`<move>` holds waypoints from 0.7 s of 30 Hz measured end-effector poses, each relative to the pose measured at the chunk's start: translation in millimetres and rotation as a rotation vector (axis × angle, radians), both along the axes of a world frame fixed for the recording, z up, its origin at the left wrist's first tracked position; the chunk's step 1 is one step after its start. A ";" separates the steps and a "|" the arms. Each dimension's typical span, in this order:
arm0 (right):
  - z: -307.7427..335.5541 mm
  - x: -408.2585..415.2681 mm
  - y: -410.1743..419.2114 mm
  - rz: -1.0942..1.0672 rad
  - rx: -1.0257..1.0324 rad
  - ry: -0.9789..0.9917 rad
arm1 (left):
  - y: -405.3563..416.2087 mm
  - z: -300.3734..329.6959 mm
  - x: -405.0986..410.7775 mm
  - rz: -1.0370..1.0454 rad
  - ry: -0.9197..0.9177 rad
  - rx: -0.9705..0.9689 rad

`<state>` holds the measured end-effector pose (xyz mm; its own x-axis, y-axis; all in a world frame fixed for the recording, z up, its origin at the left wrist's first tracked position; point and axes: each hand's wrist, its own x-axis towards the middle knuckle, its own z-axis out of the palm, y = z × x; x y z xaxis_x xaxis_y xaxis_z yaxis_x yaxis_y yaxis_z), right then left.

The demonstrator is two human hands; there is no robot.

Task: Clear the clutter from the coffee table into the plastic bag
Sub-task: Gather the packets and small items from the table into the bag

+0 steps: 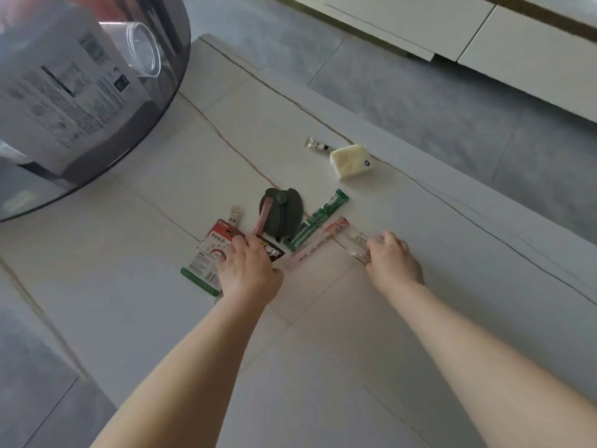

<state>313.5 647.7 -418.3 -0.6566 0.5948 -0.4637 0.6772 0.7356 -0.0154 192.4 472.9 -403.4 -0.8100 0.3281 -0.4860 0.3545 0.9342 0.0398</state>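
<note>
Clutter lies in the middle of the white coffee table (323,367). My left hand (247,271) presses down on a red, white and green card pack (206,260) and a dark snack wrapper (273,252). My right hand (392,258) grips a clear plastic wrapper (355,242) at the end of a pink stick pack (318,244). Between the hands lie a green stick pack (318,219) and a dark green lid with a pink strap (281,215). A small beige sachet (235,215) sits behind the card pack. No plastic bag is in view.
A cream tissue pack (352,161) and a small tube (318,145) lie further back near the table's far edge. A round smoked-glass side table (155,130) overhangs the left, with a white box (61,85) and a clear jar (142,48) on it. A white cabinet (484,33) stands beyond.
</note>
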 end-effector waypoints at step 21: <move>4.0 -60.5 -49.6 0.562 0.044 -0.033 | -18.0 -12.5 -5.4 0.050 -0.008 0.155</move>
